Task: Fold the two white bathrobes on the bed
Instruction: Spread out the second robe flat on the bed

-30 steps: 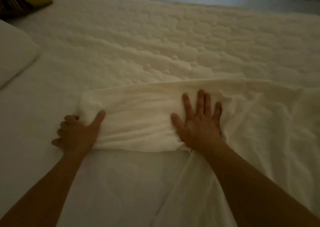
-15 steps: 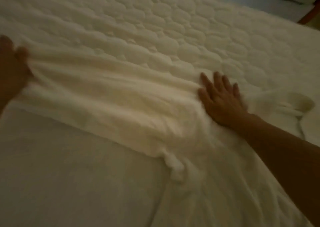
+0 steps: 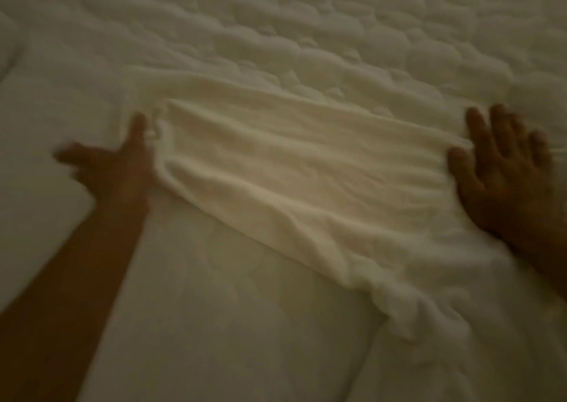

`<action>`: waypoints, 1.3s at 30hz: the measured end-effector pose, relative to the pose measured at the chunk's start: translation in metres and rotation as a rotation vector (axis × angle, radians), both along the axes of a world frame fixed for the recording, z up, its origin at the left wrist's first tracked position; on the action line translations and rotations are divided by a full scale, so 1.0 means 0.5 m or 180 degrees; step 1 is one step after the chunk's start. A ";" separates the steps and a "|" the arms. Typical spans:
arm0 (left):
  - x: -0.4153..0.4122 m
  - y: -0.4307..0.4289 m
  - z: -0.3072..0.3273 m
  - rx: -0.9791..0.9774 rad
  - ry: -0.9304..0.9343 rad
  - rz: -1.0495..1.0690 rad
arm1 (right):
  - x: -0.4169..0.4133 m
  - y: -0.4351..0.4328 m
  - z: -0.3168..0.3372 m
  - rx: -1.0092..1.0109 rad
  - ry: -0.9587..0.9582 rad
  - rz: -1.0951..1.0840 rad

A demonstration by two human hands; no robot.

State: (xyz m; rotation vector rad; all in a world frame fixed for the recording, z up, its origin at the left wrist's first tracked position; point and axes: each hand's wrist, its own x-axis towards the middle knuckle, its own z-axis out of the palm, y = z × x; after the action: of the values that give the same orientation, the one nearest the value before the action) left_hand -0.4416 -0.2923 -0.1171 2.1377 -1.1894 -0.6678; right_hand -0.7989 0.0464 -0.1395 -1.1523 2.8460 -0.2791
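Softly now: the bathrobe lies as a long folded band across the bed, between my hands. My left hand is spread open and holds nothing, thumb just against the robe's left end, fingertips blurred. My right hand presses flat, fingers splayed, on the right end. The cloth looks limp, thick and light, likely to sag, so I'd pinch the end corners through all layers

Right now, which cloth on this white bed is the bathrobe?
Find the quilted white bed cover filling the far half. Just nearer, a long fluffy white bathrobe strip lies between the left hand and the flat right hand. Its creamier tone and lengthwise wrinkles separate it from the smooth sheet.
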 end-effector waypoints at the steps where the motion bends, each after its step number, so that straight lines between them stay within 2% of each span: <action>1: -0.021 0.071 0.045 0.0327 0.0592 0.0040 | -0.006 -0.001 0.004 -0.0019 -0.0122 0.0018; 2: -0.047 0.127 0.067 0.0683 0.1265 -0.0100 | -0.012 0.000 0.007 -0.0018 -0.0182 -0.0029; 3: -0.059 0.166 0.071 0.0809 0.1613 -0.0143 | -0.010 0.001 0.008 -0.0062 -0.0200 -0.0037; 6: -0.097 0.177 0.123 0.1238 0.2625 0.0305 | -0.018 0.007 -0.019 -0.0304 -0.0307 -0.0043; 8: -0.085 0.120 0.148 0.1100 0.2613 0.0247 | -0.029 0.003 -0.036 -0.0370 -0.0488 -0.0099; 14: -0.026 0.014 0.157 -0.0159 0.2613 0.0032 | -0.044 0.003 -0.070 -0.0294 -0.0378 -0.0121; 17: -0.013 0.039 0.135 0.0194 0.2320 0.0363 | -0.030 0.004 -0.047 -0.0355 -0.0176 -0.0022; 18: -0.014 0.064 0.129 0.0389 0.2457 0.0399 | -0.022 0.005 -0.034 -0.0342 -0.0079 -0.0034; 20: -0.030 0.144 0.117 0.0834 0.3144 0.0213 | -0.010 -0.002 -0.017 -0.0257 -0.0013 -0.0010; 22: -0.074 0.290 0.116 0.1709 0.3531 -0.0263 | -0.011 -0.007 -0.006 -0.0137 -0.0039 0.0005; 24: -0.123 0.456 0.102 0.2467 0.3438 -0.0745 | -0.011 0.002 0.000 0.0011 0.0002 -0.0011; 25: -0.141 0.513 0.096 0.2614 0.3367 -0.1040 | -0.010 0.006 0.001 0.0056 0.0011 0.0024; 27: -0.165 0.556 0.068 0.2448 0.3198 -0.1307 | -0.014 0.003 0.011 0.0181 -0.0029 0.0061; 30: -0.167 0.555 0.052 0.2101 0.3157 -0.1118 | 0.001 0.000 0.049 0.0362 -0.0244 -0.0084; 32: -0.172 0.559 0.049 0.1875 0.2941 -0.1110 | 0.038 0.018 0.095 -0.0059 -0.0307 -0.0247; 34: -0.178 0.576 0.059 0.1538 0.2691 -0.0984 | 0.123 0.082 0.141 -0.0713 -0.0252 -0.0155; 35: -0.180 0.585 0.068 0.1439 0.2688 -0.0972 | 0.177 0.128 0.154 -0.0793 -0.0207 -0.0033; 37: -0.173 0.608 0.093 0.1547 0.2765 -0.1150 | 0.284 0.224 0.144 -0.0395 -0.0223 0.0257; 39: -0.156 0.649 0.104 0.1804 0.2263 -0.1841 | 0.341 0.292 0.104 0.0245 -0.0227 0.0460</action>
State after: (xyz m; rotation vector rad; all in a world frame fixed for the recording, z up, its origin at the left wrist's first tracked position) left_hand -0.5196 0.0321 -0.0654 1.6431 -1.2762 -2.0180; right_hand -0.6284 0.1925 -0.0875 -1.2969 2.6710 -0.1966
